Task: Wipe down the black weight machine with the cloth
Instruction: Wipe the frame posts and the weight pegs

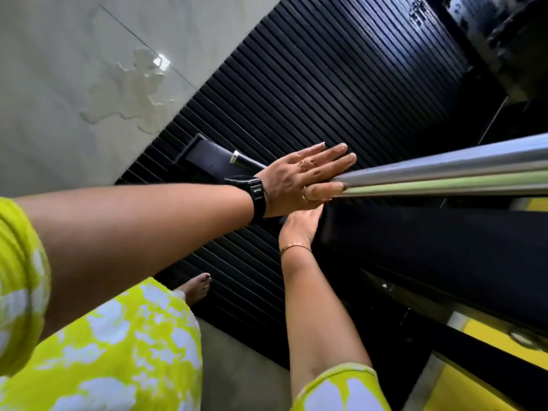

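Where the yellow-green flowered dress (124, 351) filled the near left corner, a bare foot (198, 289) stood just beyond its hem on the ribbed black mat (326, 84). The right hand (299, 223), a thin gold bangle (295, 248) at its wrist, reached in from the near edge and lay with its palm against the left end of the black weight machine (430, 232). The machine's dark beam ran off to the right beside yellow panels (489, 336). The right hand's fingers were hidden under the other hand, so I could not tell whether they were spread or curled.

Just beyond it, the left hand (299, 179), a black watch (252, 191) on its wrist, was flat and open. Its fingers were straight and pressed together, and its thumb lay along the end of a chrome bar (444, 173) that ran to the right just beyond the beam.

Farther left, a short black handle (213, 158) with a pale ring lay on the mat. On the grey floor (44, 84) at the far left, a puddle (130, 90) shone. A pale marking on the dark parts at the far right was too blurred to read.
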`<action>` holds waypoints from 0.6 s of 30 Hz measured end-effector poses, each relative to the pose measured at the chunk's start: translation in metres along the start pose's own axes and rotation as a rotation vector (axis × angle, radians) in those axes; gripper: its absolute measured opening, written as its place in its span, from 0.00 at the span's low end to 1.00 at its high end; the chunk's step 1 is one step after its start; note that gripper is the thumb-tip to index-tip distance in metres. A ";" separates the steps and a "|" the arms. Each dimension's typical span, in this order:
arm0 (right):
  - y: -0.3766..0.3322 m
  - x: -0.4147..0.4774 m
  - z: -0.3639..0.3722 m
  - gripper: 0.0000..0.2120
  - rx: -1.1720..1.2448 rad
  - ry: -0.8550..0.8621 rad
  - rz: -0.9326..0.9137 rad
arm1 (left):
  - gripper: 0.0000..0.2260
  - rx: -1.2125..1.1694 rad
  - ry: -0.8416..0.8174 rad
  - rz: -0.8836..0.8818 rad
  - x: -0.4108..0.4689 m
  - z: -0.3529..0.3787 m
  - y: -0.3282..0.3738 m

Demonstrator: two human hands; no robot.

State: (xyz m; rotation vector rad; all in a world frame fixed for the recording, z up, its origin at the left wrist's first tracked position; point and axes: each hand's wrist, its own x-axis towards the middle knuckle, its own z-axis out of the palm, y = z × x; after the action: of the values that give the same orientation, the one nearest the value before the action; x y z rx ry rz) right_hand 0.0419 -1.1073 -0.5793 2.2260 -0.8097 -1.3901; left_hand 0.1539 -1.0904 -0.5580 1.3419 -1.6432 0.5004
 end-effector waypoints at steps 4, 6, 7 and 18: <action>-0.012 0.005 0.012 0.20 0.033 -0.067 -0.105 | 0.40 0.027 -0.114 -0.017 -0.012 -0.003 -0.005; -0.010 -0.002 0.011 0.17 0.162 -0.047 -0.154 | 0.39 0.022 -0.190 -0.039 -0.018 -0.011 -0.005; -0.005 -0.009 0.010 0.16 0.237 -0.021 -0.170 | 0.38 0.022 -0.224 -0.052 -0.019 -0.017 -0.003; 0.037 -0.160 -0.022 0.22 1.140 0.378 -0.013 | 0.19 0.241 -0.526 -0.407 -0.020 -0.150 0.027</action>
State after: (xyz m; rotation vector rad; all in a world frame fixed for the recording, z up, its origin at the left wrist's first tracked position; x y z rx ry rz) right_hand -0.0022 -1.0305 -0.4397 3.1180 -1.7026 -0.4181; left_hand 0.1883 -0.9548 -0.4953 2.0603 -1.6804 0.1017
